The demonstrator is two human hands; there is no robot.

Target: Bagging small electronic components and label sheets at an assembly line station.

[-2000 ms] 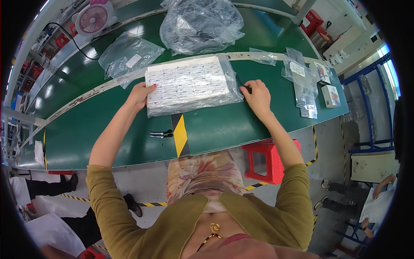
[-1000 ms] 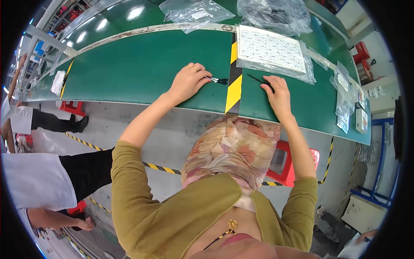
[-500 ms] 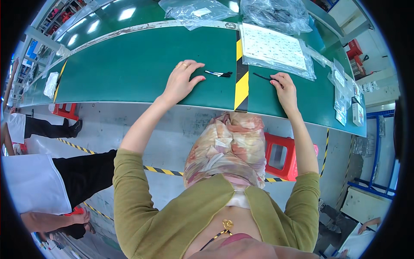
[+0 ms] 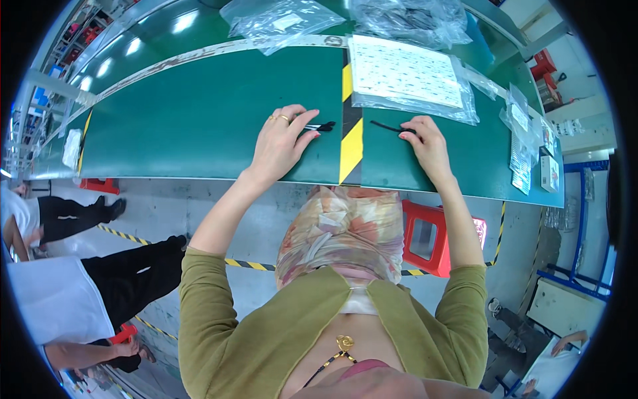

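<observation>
On the green tabletop lies a small bundle of thin black and white cables [image 4: 323, 126], just left of the striped tape. My left hand [image 4: 282, 141] reaches around its left end, thumb and index fingertips apart on either side. That end is partly hidden by the fingers, and no firm grip shows. Right of the tape, my right hand [image 4: 427, 147] pinches one end of a thin black cable [image 4: 383, 125] between thumb and fingers. The cable's free end points left toward the tape, close to the table surface.
Black and yellow tape [image 4: 352, 143] crosses the tabletop [image 4: 199, 113]. Beyond my right hand lies a bagged white printed sheet [image 4: 405, 73]. Clear plastic bags [image 4: 282, 23] sit farther back, with small packets and a box [image 4: 549, 174] at the right. A red stool [image 4: 425, 239] stands below; people are at left.
My left hand has moved right, its fingers now around the near end of the cable bundle. My right hand still pinches the black cable. The whole view has shifted slightly.
</observation>
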